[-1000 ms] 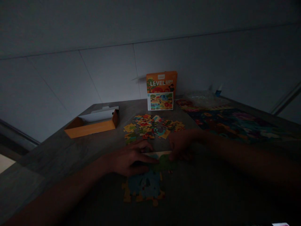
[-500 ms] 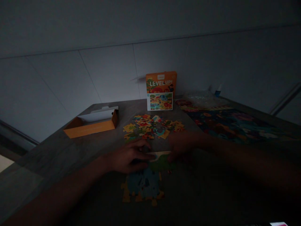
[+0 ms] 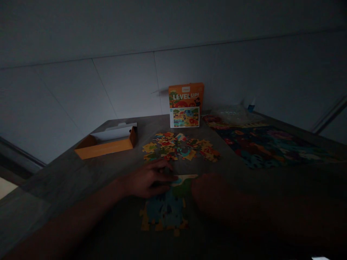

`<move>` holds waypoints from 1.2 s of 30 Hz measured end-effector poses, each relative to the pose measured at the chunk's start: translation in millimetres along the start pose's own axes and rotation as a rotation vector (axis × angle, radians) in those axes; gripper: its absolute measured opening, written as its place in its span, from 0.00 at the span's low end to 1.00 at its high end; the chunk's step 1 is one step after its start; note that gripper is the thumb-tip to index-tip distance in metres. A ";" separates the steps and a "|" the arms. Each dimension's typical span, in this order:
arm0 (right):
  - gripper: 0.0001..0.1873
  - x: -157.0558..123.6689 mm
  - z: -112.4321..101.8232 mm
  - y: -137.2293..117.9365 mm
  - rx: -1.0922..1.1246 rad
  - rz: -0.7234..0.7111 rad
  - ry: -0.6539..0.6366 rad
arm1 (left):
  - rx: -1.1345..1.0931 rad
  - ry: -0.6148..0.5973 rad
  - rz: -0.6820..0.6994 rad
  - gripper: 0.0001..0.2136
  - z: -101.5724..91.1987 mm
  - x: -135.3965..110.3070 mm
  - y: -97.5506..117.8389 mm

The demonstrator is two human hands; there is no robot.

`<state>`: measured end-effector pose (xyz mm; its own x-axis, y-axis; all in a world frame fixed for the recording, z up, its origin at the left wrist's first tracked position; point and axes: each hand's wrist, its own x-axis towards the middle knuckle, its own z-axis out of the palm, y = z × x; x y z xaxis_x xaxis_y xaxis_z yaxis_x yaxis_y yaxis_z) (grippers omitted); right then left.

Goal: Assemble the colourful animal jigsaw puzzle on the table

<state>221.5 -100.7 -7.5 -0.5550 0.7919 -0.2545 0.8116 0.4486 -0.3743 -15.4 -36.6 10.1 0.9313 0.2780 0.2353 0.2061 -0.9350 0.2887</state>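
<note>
Low in the head view lies a partly joined jigsaw puzzle (image 3: 165, 209), with a blue animal on yellow ground and a green and cream strip along its far side. My left hand (image 3: 148, 179) rests on its far left part, fingers stretched out and slightly apart over the pieces. At the right edge of the green part is my right hand (image 3: 207, 191), closed with the fingers curled under. Dim light hides whatever its fingertips hold. Just beyond both hands spreads a pile of loose puzzle pieces (image 3: 168, 144).
An orange puzzle box (image 3: 187, 90) stands against the wall, a small picture card (image 3: 185, 117) leaning on its front. To the left sits an open orange box tray (image 3: 105, 148). A dark finished puzzle (image 3: 265, 144) covers the right side, with clear plastic wrapping (image 3: 233, 112) behind it.
My right hand has come down and nearer to me along the puzzle's right edge, uncovering more loose pieces and the dark puzzle's near corner. My left hand has barely moved.
</note>
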 end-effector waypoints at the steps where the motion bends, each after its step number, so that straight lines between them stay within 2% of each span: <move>1: 0.08 -1.1 -8.8 -0.2 -0.122 -0.003 -0.024 | 0.001 -0.001 0.001 0.17 -0.2 0.1 0.0; 3: 0.17 -3.9 -29.0 0.9 -0.315 -0.040 -0.082 | 0.004 -0.010 -0.007 0.17 -0.7 0.4 0.4; 6: 0.33 -6.8 -50.9 5.1 -0.299 -0.042 -0.115 | 0.010 -0.019 -0.012 0.18 -1.2 0.7 1.0; 9: 0.37 -5.4 -54.8 10.1 -0.300 -0.089 -0.110 | 0.019 -0.017 -0.008 0.17 -1.2 0.9 0.9; 12: 0.40 0.4 -46.8 13.2 -0.394 -0.216 -0.027 | 0.017 -0.024 -0.009 0.17 -1.6 0.7 0.5; 15: 0.37 11.6 -35.9 16.5 -0.497 -0.288 0.125 | 0.021 -0.017 -0.014 0.16 -2.2 0.5 0.5; 18: 0.28 28.6 -31.4 25.1 -0.571 -0.351 0.397 | 0.033 0.002 -0.009 0.16 -1.2 0.1 -0.5; 21: 0.22 47.8 -38.2 39.9 -0.685 -0.522 0.639 | 0.028 0.025 0.007 0.16 0.8 -0.6 -2.8; 24: 0.16 64.2 -47.0 55.3 -0.807 -0.642 0.790 | 0.027 0.039 0.003 0.15 1.3 -1.0 -3.3; 27: 0.15 75.1 -48.2 64.5 -0.856 -0.666 0.934 | 0.022 0.020 0.009 0.16 1.1 -0.7 -1.8; 29: 0.16 78.7 -45.8 66.7 -0.849 -0.685 0.976 | 0.036 0.029 0.011 0.14 1.9 -0.5 -3.1; 31: 0.16 79.1 -43.8 67.4 -0.801 -0.667 0.994 | 0.106 0.117 -0.054 0.12 3.1 -1.3 -9.3; 32: 0.16 78.4 -43.3 67.8 -0.767 -0.650 1.000 | 0.160 0.193 -0.135 0.11 3.4 -2.5 -14.5; 34: 0.16 76.0 -43.3 69.5 -0.699 -0.603 1.014 | 0.280 0.355 -0.368 0.13 2.6 -6.8 -27.9; 36: 0.16 73.6 -44.0 72.3 -0.660 -0.565 1.011 | 0.382 0.410 -0.615 0.13 0.0 -13.2 -42.4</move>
<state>247.3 8.3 -14.0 -0.6967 0.2605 0.6684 0.6116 0.7027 0.3637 -36.5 -0.6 -5.3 0.4512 0.7526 0.4796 0.7991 -0.5800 0.1584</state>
